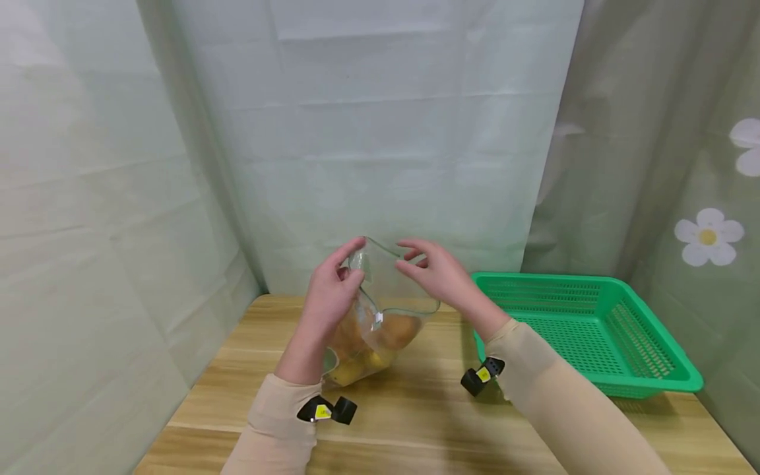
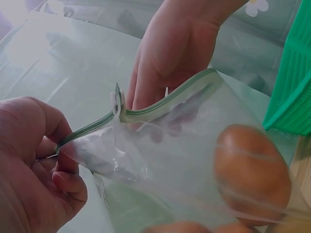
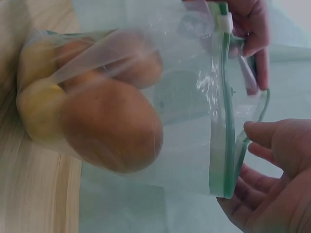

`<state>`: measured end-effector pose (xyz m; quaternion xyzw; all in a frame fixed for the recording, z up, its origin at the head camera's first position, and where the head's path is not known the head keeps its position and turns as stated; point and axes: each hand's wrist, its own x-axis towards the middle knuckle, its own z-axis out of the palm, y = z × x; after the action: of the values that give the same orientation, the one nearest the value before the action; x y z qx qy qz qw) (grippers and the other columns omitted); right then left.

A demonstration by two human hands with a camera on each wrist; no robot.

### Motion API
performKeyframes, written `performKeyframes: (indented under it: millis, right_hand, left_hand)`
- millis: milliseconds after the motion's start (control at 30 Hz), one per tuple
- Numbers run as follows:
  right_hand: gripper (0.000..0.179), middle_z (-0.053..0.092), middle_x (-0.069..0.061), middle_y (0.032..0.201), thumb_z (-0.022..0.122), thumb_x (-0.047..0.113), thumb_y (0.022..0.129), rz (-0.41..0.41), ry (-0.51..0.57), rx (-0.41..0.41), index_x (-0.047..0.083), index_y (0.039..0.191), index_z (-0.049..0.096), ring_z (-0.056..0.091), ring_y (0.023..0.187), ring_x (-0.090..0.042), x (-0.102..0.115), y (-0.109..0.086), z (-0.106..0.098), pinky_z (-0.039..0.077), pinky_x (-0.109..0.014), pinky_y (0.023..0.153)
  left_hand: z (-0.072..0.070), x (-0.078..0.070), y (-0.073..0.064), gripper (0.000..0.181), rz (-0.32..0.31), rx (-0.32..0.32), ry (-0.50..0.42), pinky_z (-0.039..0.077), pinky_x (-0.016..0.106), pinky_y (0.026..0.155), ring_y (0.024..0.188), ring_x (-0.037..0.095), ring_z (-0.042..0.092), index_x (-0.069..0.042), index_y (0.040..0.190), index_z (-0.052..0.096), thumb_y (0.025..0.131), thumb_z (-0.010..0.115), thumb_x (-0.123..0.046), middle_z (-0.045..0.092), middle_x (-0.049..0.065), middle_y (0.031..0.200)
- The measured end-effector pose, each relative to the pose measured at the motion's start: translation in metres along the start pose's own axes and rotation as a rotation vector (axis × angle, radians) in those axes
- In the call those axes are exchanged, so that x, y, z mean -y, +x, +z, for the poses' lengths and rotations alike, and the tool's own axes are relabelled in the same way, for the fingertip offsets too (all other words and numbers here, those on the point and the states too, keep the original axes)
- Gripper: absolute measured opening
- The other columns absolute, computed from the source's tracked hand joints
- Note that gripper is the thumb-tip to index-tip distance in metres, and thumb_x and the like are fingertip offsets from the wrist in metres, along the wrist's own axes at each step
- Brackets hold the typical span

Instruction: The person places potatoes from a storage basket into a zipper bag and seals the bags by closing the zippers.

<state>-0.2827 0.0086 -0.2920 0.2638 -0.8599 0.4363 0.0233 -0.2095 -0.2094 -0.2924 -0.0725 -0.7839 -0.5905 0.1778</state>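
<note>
A clear zip bag (image 1: pixel 388 284) with a green-edged mouth and a white slider (image 1: pixel 378 318) stands on the wooden table, its mouth gaping. Inside, large orange-brown rounded items (image 3: pixel 112 125) rest above yellow ones (image 3: pixel 41 109). My left hand (image 1: pixel 334 290) pinches the bag's left rim between thumb and fingers. At the far side of the mouth, my right hand (image 1: pixel 436 272) holds the rim, its thumb at the edge and the other fingers bent around it. Through the plastic, in the left wrist view, parts of the right fingers (image 2: pixel 177 121) show.
A green perforated plastic basket (image 1: pixel 594 386) stands to the right, by my right forearm. Pale curtains hang behind the wooden table (image 1: pixel 249 396) and on both sides; the right one (image 1: pixel 641 165) bears white flowers. A small black camera sits on each wrist.
</note>
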Motion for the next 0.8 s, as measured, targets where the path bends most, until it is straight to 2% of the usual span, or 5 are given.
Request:
performKeyframes:
  millis: [100, 233, 533, 667, 800]
  right_hand:
    - [0.048, 0.074, -0.008, 0.132, 0.070, 0.033, 0.110, -0.003, 0.016, 0.021, 0.019, 0.156, 0.065, 0.074, 0.109, -0.029, 0.001, 0.004, 0.002, 0.062, -0.048, 0.088]
    - [0.031, 0.077, -0.006, 0.111, 0.068, 0.031, 0.112, -0.006, 0.037, 0.029, 0.013, 0.134, 0.077, 0.075, 0.097, -0.026, 0.001, 0.007, 0.005, 0.061, -0.042, 0.080]
    - [0.024, 0.062, -0.001, 0.078, 0.063, 0.029, 0.114, -0.009, 0.018, -0.039, 0.013, 0.104, 0.078, 0.051, 0.072, -0.021, 0.000, 0.007, -0.004, 0.045, -0.040, 0.072]
    - [0.025, 0.064, -0.001, 0.077, 0.061, 0.024, 0.114, 0.015, 0.050, -0.067, 0.012, 0.122, 0.081, 0.050, 0.069, -0.019, -0.004, 0.008, -0.010, 0.041, -0.037, 0.067]
    - [0.036, 0.069, -0.006, 0.078, 0.057, 0.020, 0.111, 0.043, 0.058, -0.086, 0.015, 0.140, 0.077, 0.047, 0.064, -0.021, -0.006, 0.007, -0.015, 0.035, -0.036, 0.060]
  left_hand:
    - [-0.001, -0.001, 0.000, 0.064, 0.016, 0.012, 0.019, 0.034, 0.020, 0.049, 0.060, 0.010, 0.040, -0.018, 0.157, 0.063, 0.098, 0.057, 0.005, 0.066, 0.006, 0.143]
    - [-0.002, -0.003, 0.000, 0.061, 0.032, 0.017, 0.020, 0.036, 0.019, 0.050, 0.063, 0.010, 0.042, -0.016, 0.154, 0.066, 0.098, 0.058, 0.006, 0.067, 0.007, 0.143]
    - [-0.006, 0.001, -0.004, 0.053, 0.078, -0.005, 0.060, 0.029, 0.024, 0.047, 0.055, 0.013, 0.033, -0.020, 0.145, 0.073, 0.101, 0.058, 0.004, 0.039, 0.002, 0.066]
    - [-0.006, 0.005, -0.010, 0.046, 0.153, 0.006, 0.136, 0.039, 0.024, 0.052, 0.060, 0.015, 0.045, -0.014, 0.146, 0.072, 0.103, 0.061, 0.000, 0.071, 0.003, 0.104]
    - [-0.001, 0.012, -0.020, 0.046, 0.200, 0.036, 0.236, 0.055, 0.032, 0.077, 0.093, 0.023, 0.062, -0.009, 0.155, 0.063, 0.110, 0.067, -0.015, 0.053, 0.006, 0.163]
